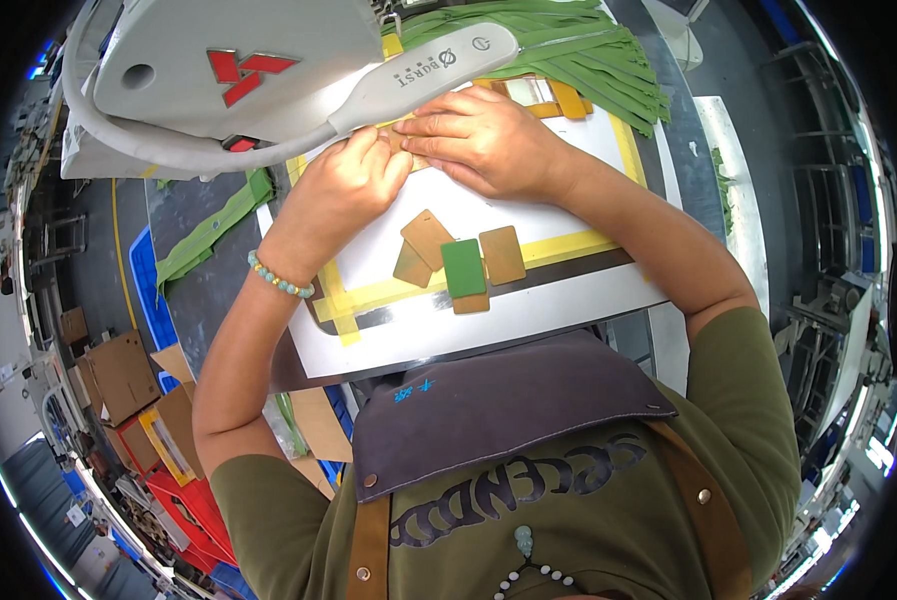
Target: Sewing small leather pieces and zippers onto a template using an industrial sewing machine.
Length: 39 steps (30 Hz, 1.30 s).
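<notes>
A thin tan piece (pixel 400 140) lies under the machine, mostly covered by my fingers. My left hand (pixel 353 182) is closed at its left edge, with thumb and fingers curled together on it. My right hand (pixel 493 143) rests from the right with its fingers stretched out, their tips on the same piece. Nearer me on the white work surface (pixel 368 250) lie several small flat pieces: a green rectangle (pixel 463 268) overlapping a tan one, a tan rectangle (pixel 502 254) to its right, and a tilted tan piece (pixel 428 238) overlapping another to its left.
A white sewing machine head (pixel 238 70) and a grey lamp arm (pixel 438 65) overhang my hands. Green zipper strips (pixel 588 50) are heaped at the back right beside a yellow-framed part (pixel 543 95). Another green strip (pixel 208 240) lies left. Cardboard boxes (pixel 118 375) stand on the floor.
</notes>
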{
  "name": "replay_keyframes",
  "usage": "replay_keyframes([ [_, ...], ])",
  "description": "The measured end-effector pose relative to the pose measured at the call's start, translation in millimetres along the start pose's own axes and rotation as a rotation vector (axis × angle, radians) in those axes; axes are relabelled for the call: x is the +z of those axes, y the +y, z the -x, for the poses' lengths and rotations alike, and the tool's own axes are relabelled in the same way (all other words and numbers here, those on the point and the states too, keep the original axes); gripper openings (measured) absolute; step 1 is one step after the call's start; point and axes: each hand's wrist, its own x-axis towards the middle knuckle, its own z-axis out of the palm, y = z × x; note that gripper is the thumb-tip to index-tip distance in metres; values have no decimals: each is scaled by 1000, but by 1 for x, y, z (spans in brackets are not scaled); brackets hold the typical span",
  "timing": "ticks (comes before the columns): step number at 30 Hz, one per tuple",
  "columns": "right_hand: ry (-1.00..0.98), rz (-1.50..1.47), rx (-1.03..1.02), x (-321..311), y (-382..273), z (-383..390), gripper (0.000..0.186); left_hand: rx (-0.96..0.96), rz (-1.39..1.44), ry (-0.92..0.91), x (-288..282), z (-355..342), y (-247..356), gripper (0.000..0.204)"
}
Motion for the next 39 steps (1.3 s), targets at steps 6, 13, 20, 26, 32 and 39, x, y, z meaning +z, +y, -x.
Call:
replay_keyframes([
  [6, -60, 5, 36, -5, -7, -6, 36, 10, 62, -54, -4, -5, -5, 18],
  [13, 21, 6, 14, -3, -2, -2, 29, 24, 52, 54, 7, 13, -5, 24],
  [20, -131, -231, 44, -3, 4, -6, 39, -82, 181, 252, 17, 35, -11, 32],
  [26, -191, -233, 44, -5, 8, -12, 37, -49, 261, 282, 21, 30, -17, 29],
  [32, -98, -172, 25, 2, 3, -18, 28, -53, 322, 299, 28, 25, -16, 30],
  [39, -18, -81, 11, 10, -3, -13, 25, -126, 310, 286, 27, 22, -9, 24],
])
